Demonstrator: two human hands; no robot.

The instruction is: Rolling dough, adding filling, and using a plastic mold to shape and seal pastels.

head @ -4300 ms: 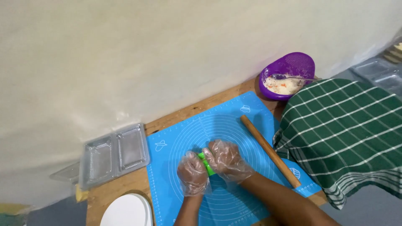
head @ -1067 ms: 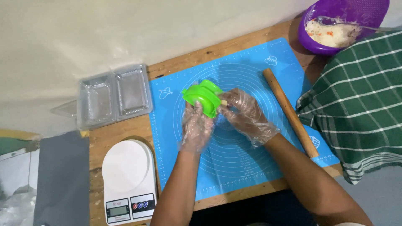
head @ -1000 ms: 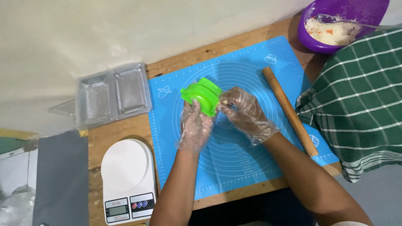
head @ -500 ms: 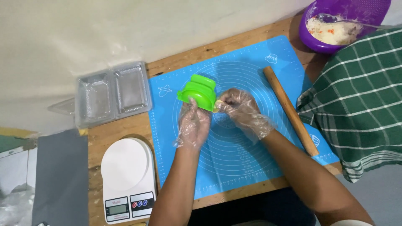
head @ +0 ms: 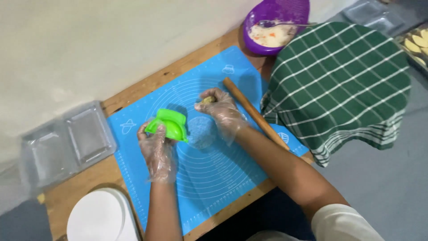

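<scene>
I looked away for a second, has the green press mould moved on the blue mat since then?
Yes. The green press mould, in the left hand, has shifted toward the mat's left edge, away from the wooden rolling pin, and parted from the right hand.

Illumination is even and moderately bright. Soft shadows fall beneath both hands onto the blue mat (head: 214, 178). No glare. Slight motion blur softens frame edges.
</scene>
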